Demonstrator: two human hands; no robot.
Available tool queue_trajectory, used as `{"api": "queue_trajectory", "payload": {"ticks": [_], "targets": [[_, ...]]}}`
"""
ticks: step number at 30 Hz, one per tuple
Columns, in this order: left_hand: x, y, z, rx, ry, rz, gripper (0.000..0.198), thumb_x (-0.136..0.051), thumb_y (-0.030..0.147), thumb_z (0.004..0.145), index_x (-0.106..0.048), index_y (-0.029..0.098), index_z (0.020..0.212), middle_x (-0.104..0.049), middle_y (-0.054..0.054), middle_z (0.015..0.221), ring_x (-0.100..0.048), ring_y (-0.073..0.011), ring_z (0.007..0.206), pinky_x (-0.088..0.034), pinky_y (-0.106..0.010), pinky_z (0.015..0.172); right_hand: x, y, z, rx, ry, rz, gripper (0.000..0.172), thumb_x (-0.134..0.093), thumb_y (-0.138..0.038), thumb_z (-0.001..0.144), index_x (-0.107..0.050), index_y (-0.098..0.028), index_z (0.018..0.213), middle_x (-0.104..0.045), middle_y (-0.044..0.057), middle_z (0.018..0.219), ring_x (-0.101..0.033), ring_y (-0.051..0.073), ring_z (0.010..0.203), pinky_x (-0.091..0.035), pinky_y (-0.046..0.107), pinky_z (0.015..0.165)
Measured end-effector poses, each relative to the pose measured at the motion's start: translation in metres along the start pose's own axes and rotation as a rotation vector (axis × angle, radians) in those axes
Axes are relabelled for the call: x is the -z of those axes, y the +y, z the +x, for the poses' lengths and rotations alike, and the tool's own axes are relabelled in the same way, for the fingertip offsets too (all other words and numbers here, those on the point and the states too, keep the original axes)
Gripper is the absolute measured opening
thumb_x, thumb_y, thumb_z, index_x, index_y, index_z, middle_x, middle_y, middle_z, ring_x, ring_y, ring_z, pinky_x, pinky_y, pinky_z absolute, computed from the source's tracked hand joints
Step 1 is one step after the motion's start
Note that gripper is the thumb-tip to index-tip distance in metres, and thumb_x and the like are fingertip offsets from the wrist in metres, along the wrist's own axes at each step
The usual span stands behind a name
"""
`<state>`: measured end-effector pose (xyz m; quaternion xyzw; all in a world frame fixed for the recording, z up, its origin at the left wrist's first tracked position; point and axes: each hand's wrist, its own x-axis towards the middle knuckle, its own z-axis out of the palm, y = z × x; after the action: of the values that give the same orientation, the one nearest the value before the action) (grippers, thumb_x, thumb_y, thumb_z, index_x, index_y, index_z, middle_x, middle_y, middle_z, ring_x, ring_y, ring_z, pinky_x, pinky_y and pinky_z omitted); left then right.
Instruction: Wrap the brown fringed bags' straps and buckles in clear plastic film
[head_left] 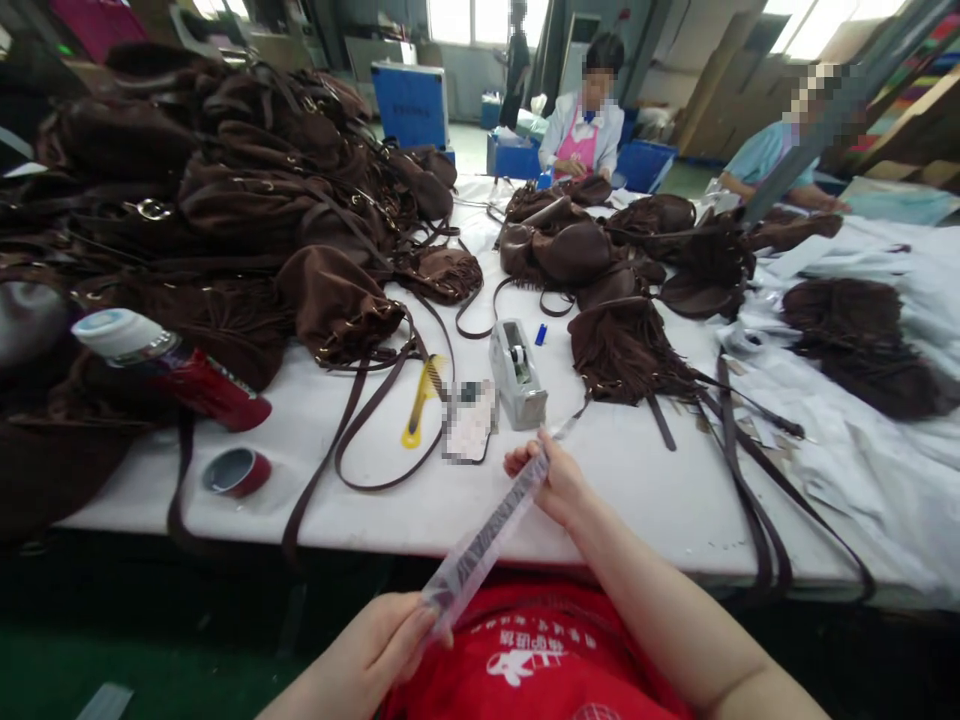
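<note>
Stretched slantwise between my hands is a dark strap wrapped in translucent white film (480, 545). My left hand (394, 635) is closed on its lower end, near the red apron (547, 650). My right hand (555, 485) pinches the upper end above the table edge. From there a thin strap piece leads towards a dark brown fringed bag (626, 350) on the table. Just beyond my right hand stand a tape dispenser (517, 375) and a phone (470, 425) lying flat. A yellow comb (422, 402) lies left of the phone.
Brown bags (247, 190) are heaped high on the left. A red bottle with a white cap (180, 370) lies there, near a red cup (236, 472). White wrapping sheets (862, 480) cover the right side. Two people work across the table; another stands farther back.
</note>
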<state>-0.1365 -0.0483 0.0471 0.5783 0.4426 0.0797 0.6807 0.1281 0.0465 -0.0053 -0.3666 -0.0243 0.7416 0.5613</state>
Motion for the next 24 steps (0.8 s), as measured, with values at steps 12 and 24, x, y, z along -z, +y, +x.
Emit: {"api": "queue_trajectory", "payload": {"ticks": [12,24], "targets": [[0.0,-0.022,0.001,0.082,0.073,-0.043,0.062,-0.035,0.071,0.085,-0.061,0.015,0.08,-0.031,0.006,0.053,-0.027,-0.0087,0.048,-0.021,-0.022,0.046,0.025,-0.06,0.046,0.102,0.116,0.067,0.04,-0.055,-0.047,0.089,-0.048,-0.02,0.06,-0.065,-0.001,0.06,-0.067,0.014,0.065,-0.054,0.035,0.081],[-0.001,0.015,0.015,-0.116,0.054,-0.25,0.045,-0.049,0.055,0.088,-0.06,0.011,0.087,-0.036,0.008,0.048,-0.029,-0.0054,0.041,-0.025,-0.019,0.042,0.015,0.006,-0.051,-0.276,-0.121,-0.097,0.038,-0.066,-0.044,0.08,-0.065,-0.01,0.097,-0.069,0.014,0.103,-0.063,0.024,0.102,-0.048,0.036,0.095]]}}
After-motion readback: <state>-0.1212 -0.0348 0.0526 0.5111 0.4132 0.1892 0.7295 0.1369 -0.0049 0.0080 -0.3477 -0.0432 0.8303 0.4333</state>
